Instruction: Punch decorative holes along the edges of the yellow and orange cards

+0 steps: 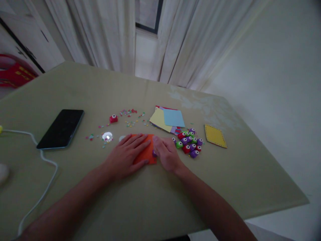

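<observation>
An orange sheet of card (146,154) lies on the table in front of me. My left hand (127,154) rests flat across its left part, fingers stretched out. At the card's right edge, my right hand (167,152) is closed around a small purple craft punch (154,153), mostly hidden by the fingers, with the thumb on top. Just right of that hand sits a cluster of similar punches (186,149) in red, green and purple. A single red punch (113,118) stands apart, beyond my left hand.
Loose coloured cards (174,117) are piled behind my hands. A yellow card (215,136) with small holes along its edges lies to the right. Tiny punched paper bits (129,124) are scattered about. Leftward are a dark tablet (61,129) and a white cable (54,172).
</observation>
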`<state>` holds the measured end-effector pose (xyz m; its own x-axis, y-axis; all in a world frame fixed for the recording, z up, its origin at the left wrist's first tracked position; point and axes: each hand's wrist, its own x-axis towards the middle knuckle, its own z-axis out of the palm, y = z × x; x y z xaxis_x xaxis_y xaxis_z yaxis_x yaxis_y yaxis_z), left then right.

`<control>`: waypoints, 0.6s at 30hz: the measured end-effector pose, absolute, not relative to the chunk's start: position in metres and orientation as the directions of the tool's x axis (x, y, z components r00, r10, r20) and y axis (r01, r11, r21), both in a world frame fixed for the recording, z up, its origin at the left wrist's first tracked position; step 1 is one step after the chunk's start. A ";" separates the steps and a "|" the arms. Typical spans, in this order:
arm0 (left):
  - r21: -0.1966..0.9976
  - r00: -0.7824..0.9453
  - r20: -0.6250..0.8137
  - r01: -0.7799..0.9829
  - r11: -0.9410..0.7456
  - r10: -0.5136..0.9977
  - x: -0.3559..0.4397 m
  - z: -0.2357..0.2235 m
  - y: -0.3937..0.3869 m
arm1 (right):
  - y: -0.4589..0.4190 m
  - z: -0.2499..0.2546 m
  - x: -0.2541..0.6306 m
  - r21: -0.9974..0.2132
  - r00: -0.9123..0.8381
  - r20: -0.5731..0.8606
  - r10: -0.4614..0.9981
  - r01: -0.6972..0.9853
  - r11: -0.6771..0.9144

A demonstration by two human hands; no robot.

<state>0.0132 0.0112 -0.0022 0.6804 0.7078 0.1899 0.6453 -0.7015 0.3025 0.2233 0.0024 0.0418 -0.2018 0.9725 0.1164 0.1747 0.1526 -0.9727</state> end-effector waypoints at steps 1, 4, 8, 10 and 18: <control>0.300 0.678 0.191 0.648 -0.700 0.710 0.013 -0.003 0.011 | 0.001 0.042 0.229 -0.978 -0.160 0.141 0.977 0.133 0.162; 0.295 0.673 0.196 0.654 -0.697 0.714 0.013 -0.006 0.012 | -0.003 0.044 0.251 -0.925 -0.104 0.263 0.959 0.257 0.281; 0.294 0.677 0.199 0.648 -0.703 0.708 0.012 -0.007 0.012 | -0.010 0.039 0.270 -0.678 -0.354 0.327 0.876 0.558 0.478; 0.291 0.679 0.194 0.649 -0.703 0.708 0.011 -0.007 0.012 | -0.012 0.035 0.275 -0.560 -0.439 0.331 0.835 0.621 0.548; 0.294 0.674 0.182 0.657 -0.694 0.716 0.011 -0.004 0.013 | -0.002 0.025 0.293 -0.255 -0.227 0.473 0.852 0.890 0.378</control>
<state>0.0109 0.0126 -0.0043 0.6743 0.7156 0.1821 0.6572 -0.6941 0.2937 0.2929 -0.0019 0.0253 -0.2268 0.8515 0.4727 0.8898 0.3784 -0.2549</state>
